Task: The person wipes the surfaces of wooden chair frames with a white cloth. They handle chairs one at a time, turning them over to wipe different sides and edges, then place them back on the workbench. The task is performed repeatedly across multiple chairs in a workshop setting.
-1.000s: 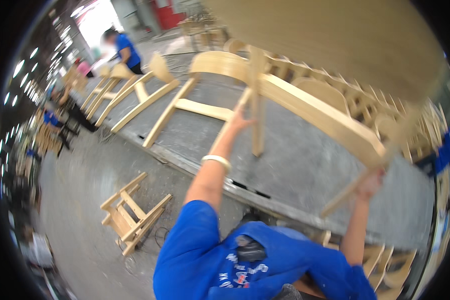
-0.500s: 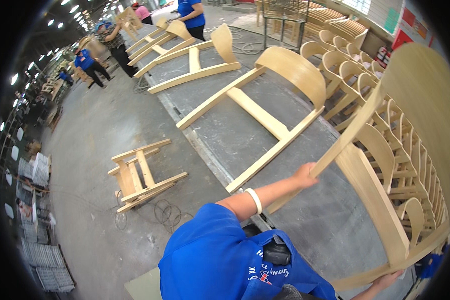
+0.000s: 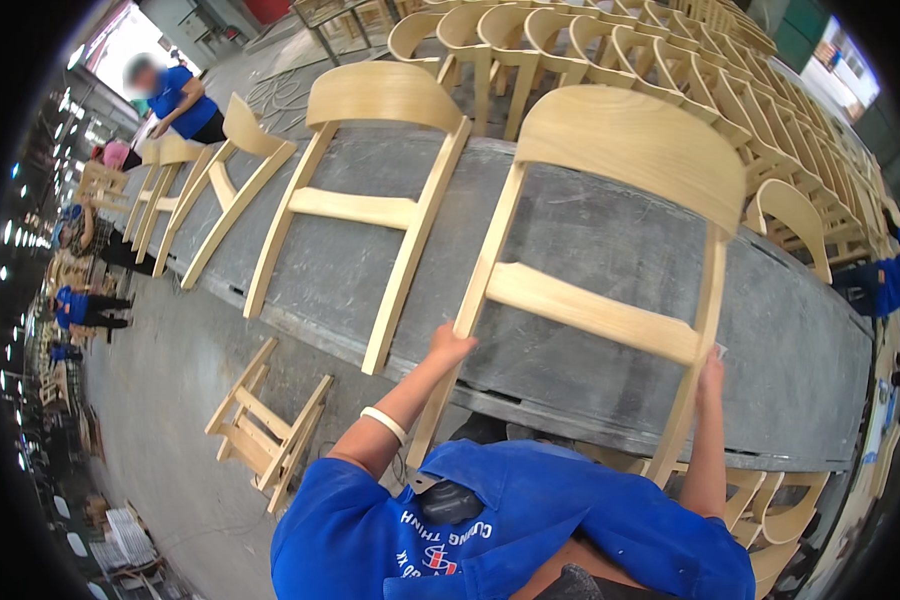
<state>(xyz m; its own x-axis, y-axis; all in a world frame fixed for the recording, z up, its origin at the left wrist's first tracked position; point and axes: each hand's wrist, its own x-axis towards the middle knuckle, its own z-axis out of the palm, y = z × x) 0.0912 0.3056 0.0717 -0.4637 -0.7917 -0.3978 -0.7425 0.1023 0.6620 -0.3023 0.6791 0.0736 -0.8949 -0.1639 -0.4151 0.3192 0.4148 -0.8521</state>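
Observation:
Both of my hands are on a pale wooden chair back frame (image 3: 595, 308), which has a wide curved top rail, two long legs and a crossbar. My left hand (image 3: 452, 345) is closed round its left leg below the crossbar. On the opposite side my right hand (image 3: 710, 375) grips the right leg, its fingers partly hidden by the wood. The frame's upper part is over the grey table (image 3: 790, 370), and the leg ends reach past the near edge toward my body. A small pale scrap shows beside my right hand; its kind is unclear.
A similar chair back frame (image 3: 365, 208) lies just left, with several more beyond it. Rows of chair frames (image 3: 660, 60) stand behind the table. A wooden frame (image 3: 265, 430) lies on the floor at left. A person in blue (image 3: 180, 105) stands at the far left.
The chair back frame has gone from steeply tilted at my right to facing me squarely over the table. My view has turned right, and both hands still hold the frame.

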